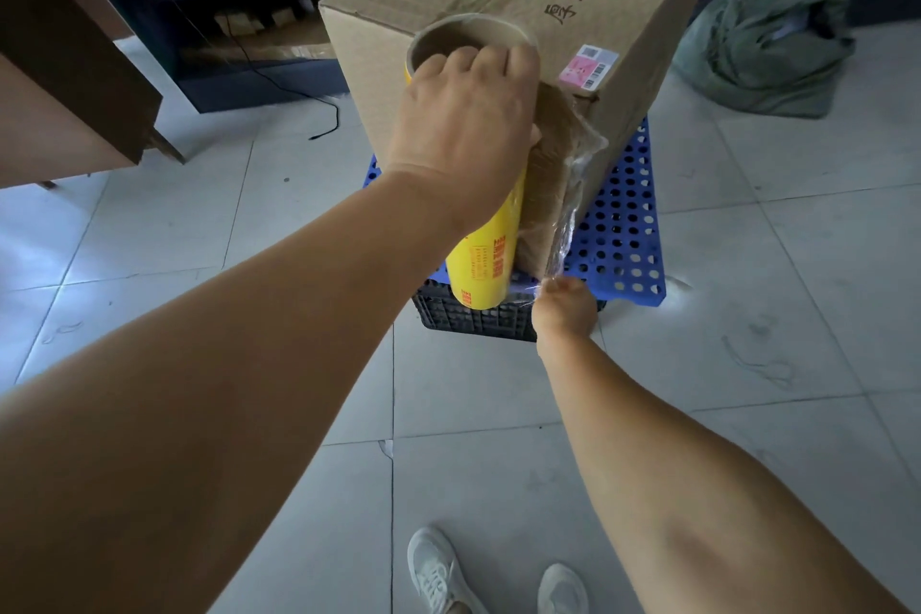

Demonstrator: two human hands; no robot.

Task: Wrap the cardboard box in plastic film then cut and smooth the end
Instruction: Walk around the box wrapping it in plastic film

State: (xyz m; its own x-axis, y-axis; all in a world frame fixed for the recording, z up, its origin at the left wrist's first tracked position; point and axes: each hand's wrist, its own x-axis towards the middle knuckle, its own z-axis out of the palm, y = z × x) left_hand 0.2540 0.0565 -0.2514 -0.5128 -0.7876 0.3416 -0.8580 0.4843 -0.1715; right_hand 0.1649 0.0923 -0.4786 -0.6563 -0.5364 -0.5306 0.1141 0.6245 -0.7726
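My left hand (466, 115) grips the top rim of the film roll (481, 259), fingers curled over the open cardboard core; roll stands upright w/ its yellow label facing me, pressed against the near corner of the cardboard box (503, 5). Box sits tilted on a blue perforated pallet (623, 234), w/ a black crate (468, 314) at the near edge. My right hand (565, 307) is low, just right of the roll's base, pinching the loose end of the plastic film (573, 194), which runs up the box corner, crinkled. Green cloth bundle (762, 45) far right on the tile floor (747, 364). My white shoes (443, 568) near bottom.
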